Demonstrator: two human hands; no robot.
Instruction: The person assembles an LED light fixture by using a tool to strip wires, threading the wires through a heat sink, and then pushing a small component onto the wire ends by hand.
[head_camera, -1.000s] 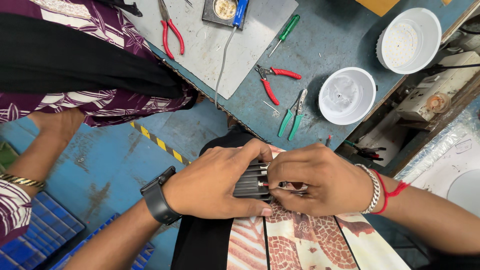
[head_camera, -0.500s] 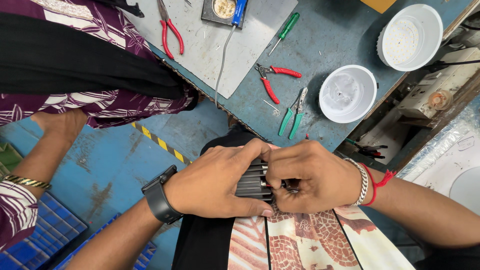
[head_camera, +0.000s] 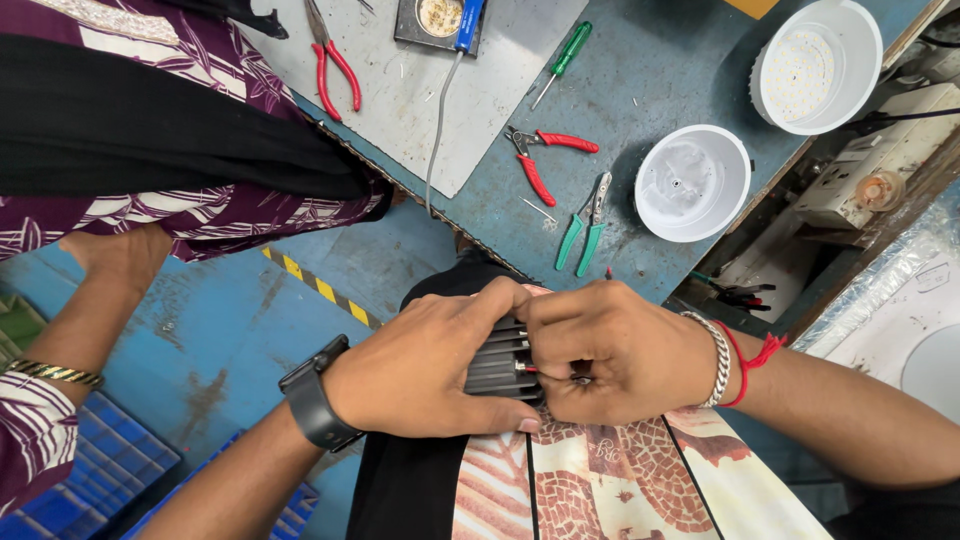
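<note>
2 hands work in the head view: the left hand (head_camera: 425, 375) clamps a dark finned heat sink (head_camera: 497, 362) on the lap, and the right hand (head_camera: 620, 350) closes its fingertips on a small fitting at the sink's right edge. Assembly appears mid-step; the sink is not yet joined to either of the 2 white round housings (head_camera: 692, 183) beyond the right hand. Pliers (head_camera: 545, 160) and green cutters (head_camera: 583, 222) lie beyond the hands on a worn blue bench (head_camera: 660, 80). Another person sits left of the left hand.
</note>
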